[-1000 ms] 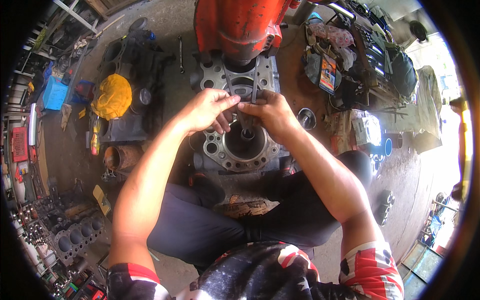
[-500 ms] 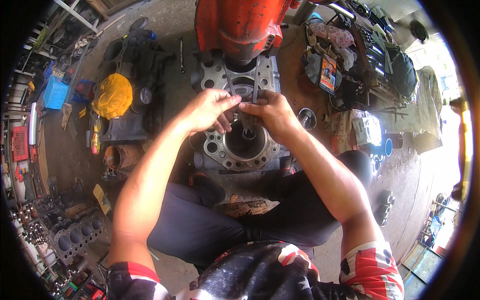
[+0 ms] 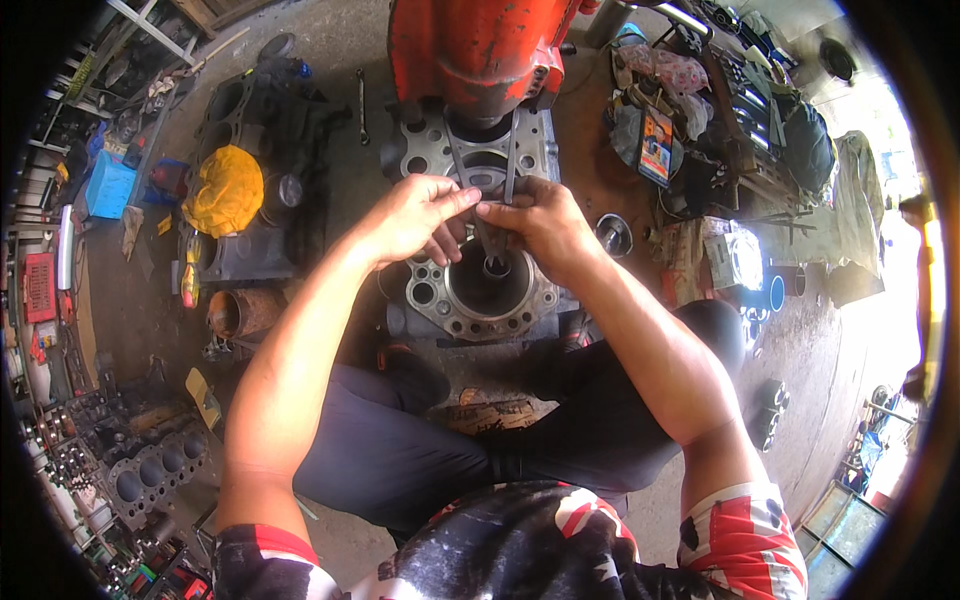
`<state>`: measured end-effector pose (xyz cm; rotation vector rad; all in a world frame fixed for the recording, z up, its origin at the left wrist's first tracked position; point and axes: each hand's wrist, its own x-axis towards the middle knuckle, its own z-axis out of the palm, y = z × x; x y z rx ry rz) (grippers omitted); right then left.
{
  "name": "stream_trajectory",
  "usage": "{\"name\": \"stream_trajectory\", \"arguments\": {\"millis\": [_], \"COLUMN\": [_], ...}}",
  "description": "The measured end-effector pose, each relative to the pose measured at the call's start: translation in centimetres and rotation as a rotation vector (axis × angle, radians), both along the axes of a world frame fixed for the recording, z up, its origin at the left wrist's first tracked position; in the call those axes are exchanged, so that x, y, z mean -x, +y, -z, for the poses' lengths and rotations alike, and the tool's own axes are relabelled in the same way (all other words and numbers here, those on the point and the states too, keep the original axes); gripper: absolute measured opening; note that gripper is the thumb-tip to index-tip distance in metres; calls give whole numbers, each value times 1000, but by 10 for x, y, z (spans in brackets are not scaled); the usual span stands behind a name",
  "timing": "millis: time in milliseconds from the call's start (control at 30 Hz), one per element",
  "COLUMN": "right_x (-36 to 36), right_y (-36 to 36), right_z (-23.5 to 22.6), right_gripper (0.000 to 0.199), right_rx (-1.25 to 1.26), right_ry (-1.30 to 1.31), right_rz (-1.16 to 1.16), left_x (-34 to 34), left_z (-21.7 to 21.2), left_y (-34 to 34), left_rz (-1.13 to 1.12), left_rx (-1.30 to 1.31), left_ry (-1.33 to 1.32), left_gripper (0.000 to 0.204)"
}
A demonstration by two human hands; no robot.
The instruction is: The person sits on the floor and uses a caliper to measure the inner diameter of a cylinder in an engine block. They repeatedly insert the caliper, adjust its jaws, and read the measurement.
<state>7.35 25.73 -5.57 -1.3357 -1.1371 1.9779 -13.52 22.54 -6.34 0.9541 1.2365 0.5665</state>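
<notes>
My left hand (image 3: 415,222) is closed in a pinch, thumb pressed toward the index finger. Close beside it, my right hand (image 3: 543,222) is closed too, its thumb meeting my left fingertips. What the fingertips hold between them is too small to make out. Both hands are above a grey metal engine block (image 3: 470,322) with a large round bore. Two flat metal bars (image 3: 512,160) run from under a red machine head (image 3: 480,50) down to my fingers. A dark shaft end (image 3: 496,266) shows inside the nearer bore, below my hands.
Another engine block (image 3: 250,258) lies on the left with a yellow cloth (image 3: 225,190) on it. A wrench (image 3: 362,108) lies on the floor. On the right are a metal piston-like cup (image 3: 613,235), a phone (image 3: 655,147) showing a picture, and tools on a rack (image 3: 750,95).
Hardly anything differs. My hands stay together in the same pinch, with only slight movement of the fingers, and the whole view shifts a little.
</notes>
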Motion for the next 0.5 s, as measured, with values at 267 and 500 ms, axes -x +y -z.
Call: {"name": "stream_trajectory", "arguments": {"millis": [267, 500], "right_x": [1, 0], "right_y": [-3, 1], "right_z": [0, 4], "right_gripper": [36, 48], "right_rx": [22, 20], "right_ry": [32, 60], "right_rz": [20, 13], "left_x": [0, -2], "left_z": [1, 1], "left_y": [-1, 0], "left_rz": [-2, 3], "left_rx": [5, -13], "left_ry": [-15, 7], "left_gripper": [43, 41]}}
